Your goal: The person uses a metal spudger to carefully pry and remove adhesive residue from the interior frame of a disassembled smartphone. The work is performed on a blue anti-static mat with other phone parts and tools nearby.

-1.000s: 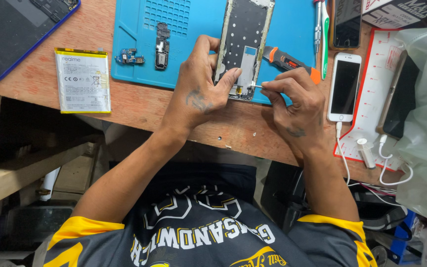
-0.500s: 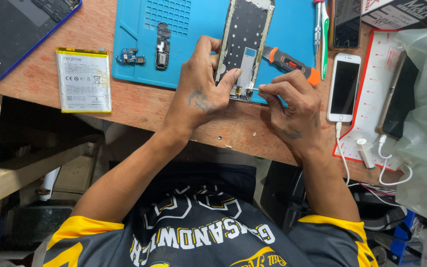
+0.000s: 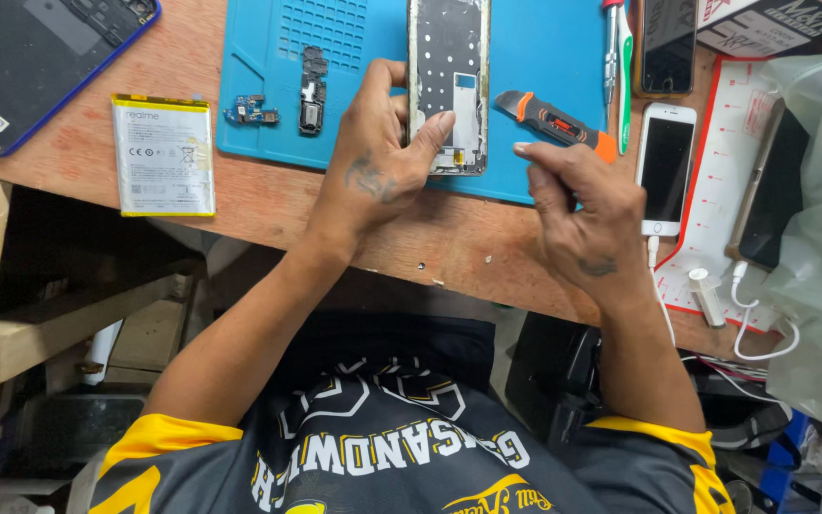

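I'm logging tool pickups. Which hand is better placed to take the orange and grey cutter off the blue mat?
Probably the right hand: it is free beside the orange and grey cutter, while the left hand grips the opened phone frame.

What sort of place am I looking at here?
Most likely a phone repair bench: an opened phone frame held by the left hand on a blue work mat, a loose battery, and other phones alongside.

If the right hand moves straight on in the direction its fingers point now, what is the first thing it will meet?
The right hand points its fingers up and to the left. Probably it meets first the opened phone frame at its lower edge, which the left hand steadies on the blue mat. Height above the mat is unclear.
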